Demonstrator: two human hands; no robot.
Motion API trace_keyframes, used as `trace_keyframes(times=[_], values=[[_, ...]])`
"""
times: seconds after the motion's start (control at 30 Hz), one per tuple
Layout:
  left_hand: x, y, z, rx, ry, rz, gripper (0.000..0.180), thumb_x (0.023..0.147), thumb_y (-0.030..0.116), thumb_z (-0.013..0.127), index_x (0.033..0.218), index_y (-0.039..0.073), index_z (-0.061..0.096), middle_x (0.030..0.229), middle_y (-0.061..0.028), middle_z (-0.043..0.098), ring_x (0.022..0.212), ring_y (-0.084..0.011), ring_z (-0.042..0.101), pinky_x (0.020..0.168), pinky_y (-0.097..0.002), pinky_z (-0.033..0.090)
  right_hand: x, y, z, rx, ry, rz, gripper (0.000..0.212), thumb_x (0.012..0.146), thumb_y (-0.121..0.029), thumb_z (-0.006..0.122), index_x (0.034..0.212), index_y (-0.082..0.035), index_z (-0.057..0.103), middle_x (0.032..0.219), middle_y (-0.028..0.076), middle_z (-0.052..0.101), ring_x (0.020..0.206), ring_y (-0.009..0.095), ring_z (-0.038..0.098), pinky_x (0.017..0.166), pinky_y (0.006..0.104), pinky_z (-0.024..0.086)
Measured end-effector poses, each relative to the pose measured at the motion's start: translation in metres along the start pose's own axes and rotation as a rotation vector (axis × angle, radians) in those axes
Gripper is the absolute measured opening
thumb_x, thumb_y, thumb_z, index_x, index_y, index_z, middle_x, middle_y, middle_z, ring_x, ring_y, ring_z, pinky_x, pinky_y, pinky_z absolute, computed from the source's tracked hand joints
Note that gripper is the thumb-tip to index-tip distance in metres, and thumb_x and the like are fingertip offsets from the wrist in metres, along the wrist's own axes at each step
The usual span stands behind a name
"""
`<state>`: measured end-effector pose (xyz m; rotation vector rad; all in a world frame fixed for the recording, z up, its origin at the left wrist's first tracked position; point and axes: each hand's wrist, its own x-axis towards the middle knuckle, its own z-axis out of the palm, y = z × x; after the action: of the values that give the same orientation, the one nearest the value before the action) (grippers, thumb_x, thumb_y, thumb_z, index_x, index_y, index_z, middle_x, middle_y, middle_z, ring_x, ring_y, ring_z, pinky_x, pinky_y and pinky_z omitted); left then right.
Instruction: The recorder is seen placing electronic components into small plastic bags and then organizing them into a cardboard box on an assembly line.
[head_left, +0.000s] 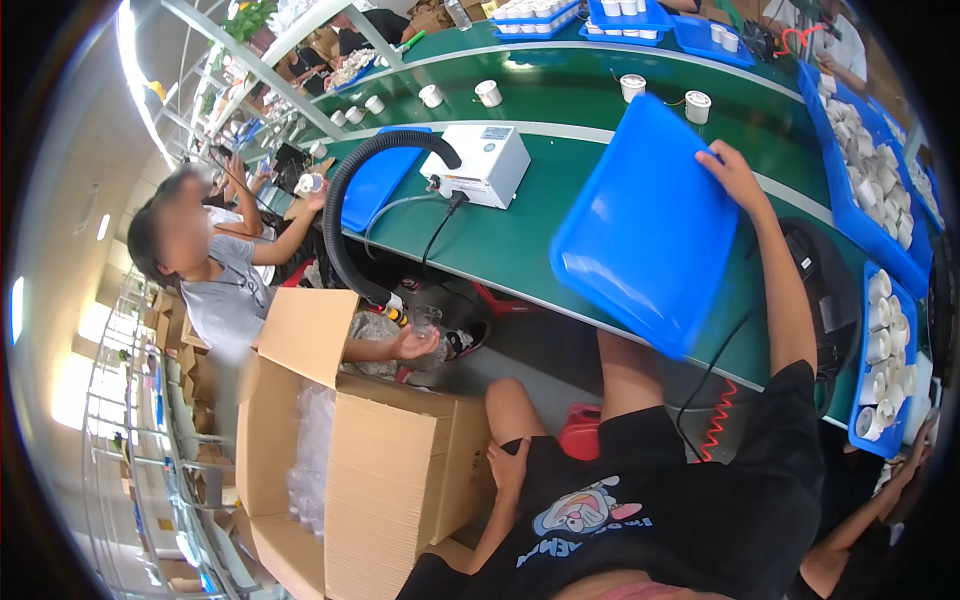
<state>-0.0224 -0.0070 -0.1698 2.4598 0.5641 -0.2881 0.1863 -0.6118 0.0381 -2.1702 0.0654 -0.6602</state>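
Note:
My right hand (735, 178) grips the far right edge of a blue plastic tray (640, 230). The tray is tilted up over the near edge of the green workbench (470, 240), its flat face bare and slightly blurred. My left hand (508, 466) lies on my left thigh with nothing in it, its fingers stretched out. Close beside that hand stands an open cardboard box (385, 490) with clear plastic pieces (315, 460) inside. Behind the tray, two white cylindrical parts (632, 87) with thin wires sit on the green belt.
A white machine (480, 165) with a black flexible hose (340, 190) stands on the bench. Another blue tray (380, 185) lies left of it. At right are blue trays full of white parts (885, 350) and a dark chair-like object (815, 290). A co-worker (225, 300) sits at left, hand holding a clear cup-like piece (425, 320).

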Motion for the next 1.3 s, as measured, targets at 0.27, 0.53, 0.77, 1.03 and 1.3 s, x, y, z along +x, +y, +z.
trace_keyframes(times=[0.27,0.53,0.77,1.03,1.3], values=[[0.006,0.007,0.002,0.030,-0.009,-0.008,0.097,0.074,0.057,0.071,0.136,-0.008,0.034,0.130,-0.0336,0.044,0.123,-0.0461,0.045,0.104,-0.0475,0.038,-0.003,0.049,-0.034,0.360,0.725,0.308,0.032,0.093,-0.033,0.064,0.094,-0.001,0.062,0.078,0.000,0.055,0.069,0.008,0.049,0.060,0.0259,0.041],[0.004,0.012,0.001,0.058,-0.007,-0.041,0.097,0.076,0.058,0.069,0.137,-0.009,0.033,0.134,-0.0348,0.041,0.125,-0.0461,0.043,0.105,-0.0467,0.036,-0.003,0.052,-0.050,1.037,1.042,0.411,0.032,0.089,-0.011,0.061,0.118,0.002,0.056,0.113,0.012,0.061,0.101,0.024,0.060,0.091,0.0382,0.048],[0.010,0.006,0.007,0.065,0.039,0.009,0.097,0.075,0.057,0.070,0.136,-0.008,0.033,0.132,-0.0338,0.042,0.124,-0.0454,0.044,0.104,-0.0472,0.037,0.004,0.040,-0.062,0.856,1.144,0.039,0.037,0.084,-0.003,0.056,0.121,-0.001,0.050,0.114,0.015,0.062,0.102,0.032,0.062,0.086,0.0416,0.050],[0.008,0.010,0.002,0.050,0.012,-0.031,0.097,0.075,0.058,0.070,0.137,-0.008,0.033,0.133,-0.0341,0.042,0.125,-0.0461,0.044,0.104,-0.0470,0.037,-0.011,0.013,-0.042,-0.351,0.982,0.351,0.027,0.092,-0.011,0.050,0.116,0.002,0.047,0.097,0.031,0.064,0.092,0.049,0.061,0.078,0.0526,0.046],[0.006,0.014,0.000,0.050,-0.004,-0.080,0.097,0.076,0.058,0.069,0.137,-0.008,0.033,0.132,-0.0331,0.043,0.124,-0.0455,0.045,0.104,-0.0470,0.038,-0.010,0.016,-0.040,-0.280,1.088,0.259,0.027,0.092,-0.011,0.049,0.115,0.004,0.046,0.098,0.032,0.063,0.092,0.050,0.060,0.079,0.0522,0.046]])
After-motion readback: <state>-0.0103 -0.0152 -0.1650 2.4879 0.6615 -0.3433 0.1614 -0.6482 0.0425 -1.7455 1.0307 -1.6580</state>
